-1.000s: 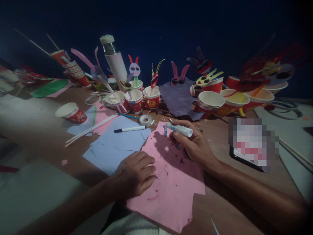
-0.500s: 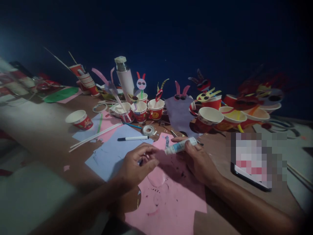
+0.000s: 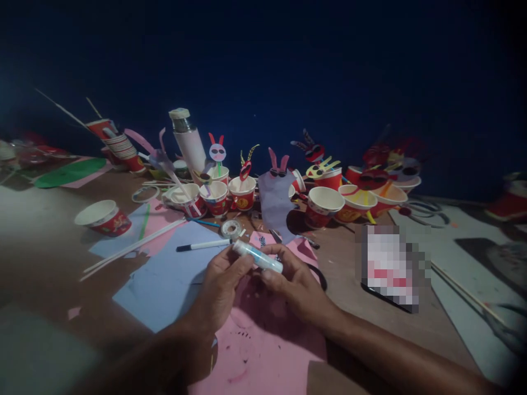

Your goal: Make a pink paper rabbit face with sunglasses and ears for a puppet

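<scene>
A white glue stick [image 3: 258, 257] with a pale blue label lies tilted between my two hands, above the pink paper [image 3: 267, 345]. My left hand [image 3: 220, 288] grips its left end between thumb and fingers. At the other end, my right hand [image 3: 298, 288] has thumb and fingers closed around the glue stick. Dark marks and a drawn curve show on the pink paper below. A marker [image 3: 206, 245] with a black cap lies on the blue paper [image 3: 160, 280], just beyond my left hand. A tape roll [image 3: 231, 228] sits behind the marker.
Paper cups [image 3: 324, 206] holding paper faces stand along the back, with a white flask [image 3: 187, 140] among them. A tipped cup [image 3: 105, 218] and white sticks [image 3: 135, 247] are on the left. A phone [image 3: 389, 299] lies at right, near thin wooden sticks [image 3: 469, 293].
The glue stick has come down and left from my right hand's upper grip, and my left hand now holds its other end. The view has turned to the right.
</scene>
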{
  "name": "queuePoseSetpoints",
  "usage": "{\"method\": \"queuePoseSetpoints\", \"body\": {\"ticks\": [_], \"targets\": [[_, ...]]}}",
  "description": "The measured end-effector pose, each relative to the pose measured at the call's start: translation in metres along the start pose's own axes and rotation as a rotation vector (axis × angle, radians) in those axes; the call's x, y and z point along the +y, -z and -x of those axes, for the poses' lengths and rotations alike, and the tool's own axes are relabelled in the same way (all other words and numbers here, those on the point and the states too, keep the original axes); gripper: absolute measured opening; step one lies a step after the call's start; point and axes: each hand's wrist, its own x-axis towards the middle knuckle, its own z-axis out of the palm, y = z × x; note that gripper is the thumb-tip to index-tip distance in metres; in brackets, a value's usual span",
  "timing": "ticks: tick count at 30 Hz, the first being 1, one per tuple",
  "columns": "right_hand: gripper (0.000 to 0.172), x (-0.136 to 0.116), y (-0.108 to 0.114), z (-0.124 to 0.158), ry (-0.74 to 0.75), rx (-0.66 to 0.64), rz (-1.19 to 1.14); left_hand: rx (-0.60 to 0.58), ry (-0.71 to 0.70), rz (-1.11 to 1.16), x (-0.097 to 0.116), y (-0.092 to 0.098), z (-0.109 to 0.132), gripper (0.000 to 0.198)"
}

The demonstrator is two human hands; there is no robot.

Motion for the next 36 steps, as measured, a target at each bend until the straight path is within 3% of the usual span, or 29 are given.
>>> {"method": "queuePoseSetpoints", "body": {"ticks": [2, 5, 9, 13, 18, 20, 25, 28, 32, 34, 36], "targets": [[0.033, 0.0, 0.001, -0.001, -0.026, -0.028, -0.017, -0.012, -0.032, -0.017, 0.005, -0.003, -0.003, 0.021], [0.052, 0.0, 0.004, -0.003, -0.135, -0.053, -0.064, -0.012, -0.1, -0.093, 0.012, -0.007, -0.005, 0.021], [0.048, 0.002, 0.006, -0.005, -0.187, -0.055, -0.058, -0.033, -0.137, -0.161, 0.014, -0.005, -0.006, 0.02], [0.042, 0.002, 0.008, -0.005, -0.105, -0.054, 0.137, -0.038, -0.149, -0.162, 0.01, 0.001, -0.009, 0.02], [0.029, 0.002, 0.011, -0.002, 0.095, 0.135, 0.49, -0.044, -0.176, -0.184, 0.008, 0.003, -0.012, 0.018], [0.031, 0.001, 0.009, -0.001, 0.043, 0.091, 0.436, -0.022, -0.195, -0.192, 0.008, 0.001, -0.012, 0.02], [0.055, -0.004, 0.002, -0.003, -0.195, -0.073, 0.167, -0.001, -0.143, -0.226, 0.011, 0.0, -0.01, 0.024], [0.046, -0.003, 0.004, -0.003, -0.099, -0.026, 0.373, -0.026, -0.194, -0.228, 0.01, 0.004, -0.011, 0.021], [0.028, 0.001, 0.013, -0.001, 0.241, 0.16, 0.917, -0.037, -0.21, -0.224, 0.006, 0.008, -0.013, 0.019], [0.027, 0.001, 0.014, 0.0, 0.257, 0.155, 0.927, -0.036, -0.201, -0.222, 0.006, 0.008, -0.013, 0.019], [0.036, -0.001, 0.011, 0.0, 0.123, 0.07, 0.714, -0.034, -0.194, -0.217, 0.006, 0.008, -0.013, 0.019]]}}
